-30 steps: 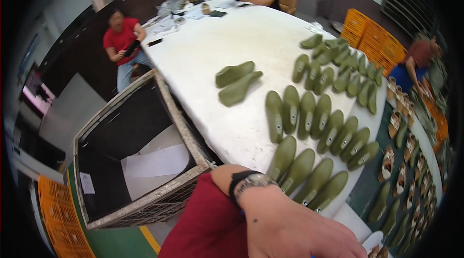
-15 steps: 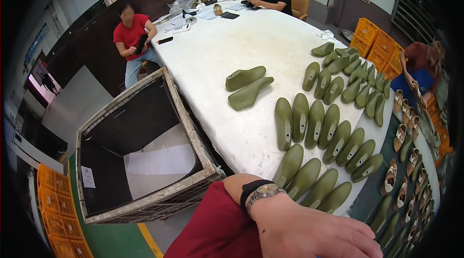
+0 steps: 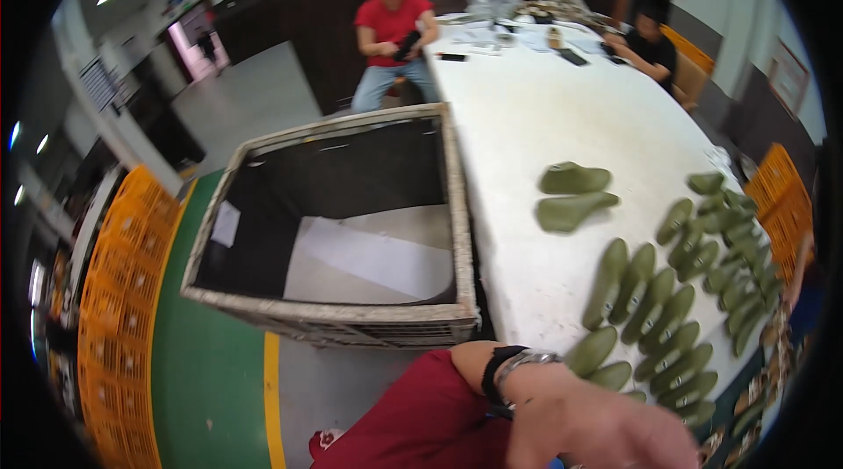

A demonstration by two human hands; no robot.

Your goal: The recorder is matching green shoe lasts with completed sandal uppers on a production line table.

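Note:
My left hand (image 3: 597, 421), with a watch and a black band at the wrist, reaches across the lower right, nearest to green shoe lasts (image 3: 594, 350) at the table's near edge. Its fingers are blurred and their undersides hidden, so I cannot make out whether they hold anything. Several more lasts (image 3: 645, 292) lie in rows on the white-covered table (image 3: 514, 285), with smaller ones (image 3: 738, 223) farther right. Two lasts (image 3: 572, 197) lie apart from these, near the middle of the table. My right hand is not in view.
A wire-frame bin (image 3: 463, 232) lined in black, with pale sheets at its bottom, stands against the table's left side. Orange crates (image 3: 118, 328) stack at far left, others (image 3: 781, 197) at right. Sandals crowd the lower right edge. A person in red (image 3: 395, 21) and one in black (image 3: 652, 47) sit by the table.
The view has swung left, so the bin and table now appear farther right. My left hand stays low in front of the lasts and is now blurred. The two separate lasts have not moved on the table.

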